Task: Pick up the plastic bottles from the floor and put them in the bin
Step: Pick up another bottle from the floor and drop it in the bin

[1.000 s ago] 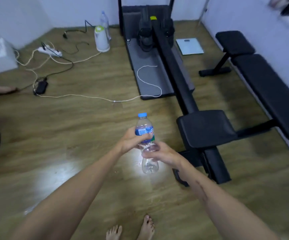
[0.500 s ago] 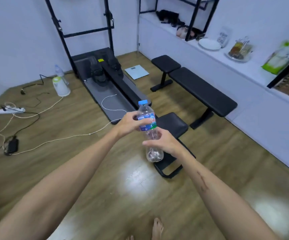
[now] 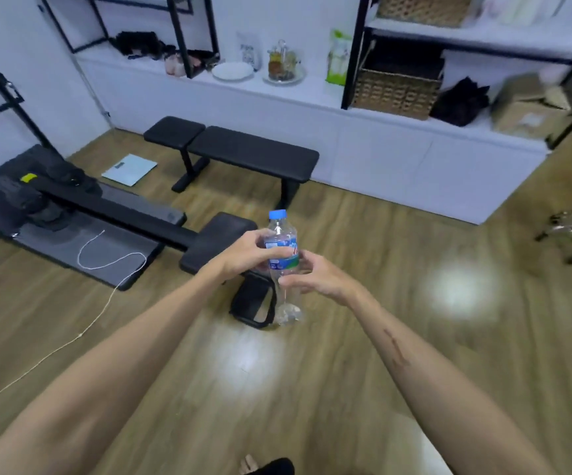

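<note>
Plastic bottle [image 3: 282,255] upright — left hand [image 3: 243,257] and right hand [image 3: 313,277] both grip it.

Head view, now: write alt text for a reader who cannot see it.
Both hands hold a clear plastic bottle with a blue cap upright above a wooden floor: the left hand grips the label, the right hand just below. A black bench stands behind, before white shelving.
</note>
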